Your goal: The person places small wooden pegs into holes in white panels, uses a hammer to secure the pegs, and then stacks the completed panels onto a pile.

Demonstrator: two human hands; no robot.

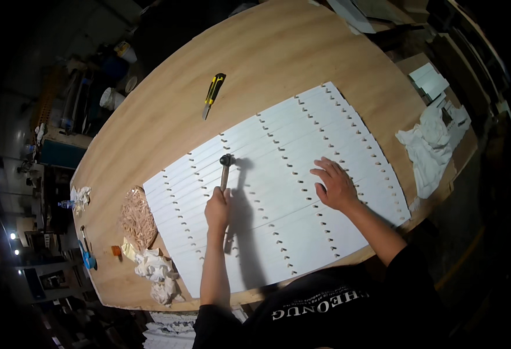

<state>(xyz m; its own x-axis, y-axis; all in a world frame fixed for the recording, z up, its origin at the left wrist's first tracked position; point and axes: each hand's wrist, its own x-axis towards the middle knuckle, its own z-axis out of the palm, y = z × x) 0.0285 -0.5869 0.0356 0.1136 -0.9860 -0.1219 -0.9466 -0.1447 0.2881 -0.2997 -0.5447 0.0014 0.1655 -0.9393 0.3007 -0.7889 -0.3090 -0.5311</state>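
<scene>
Small lamps [13,236] glow in dimness left of the wooden tabletop [273,55]. Dark floor [450,247] shows to the tabletop's right.

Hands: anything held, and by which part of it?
The left hand grips a hammer by its handle, below the dark head. The right hand holds nothing visible, fingers spread over the white strips.

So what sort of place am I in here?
Probably a woodworking or assembly workshop: your left hand grips a hammer over white boards with rows of small pegs, and a utility knife lies on the broad wooden table.
</scene>
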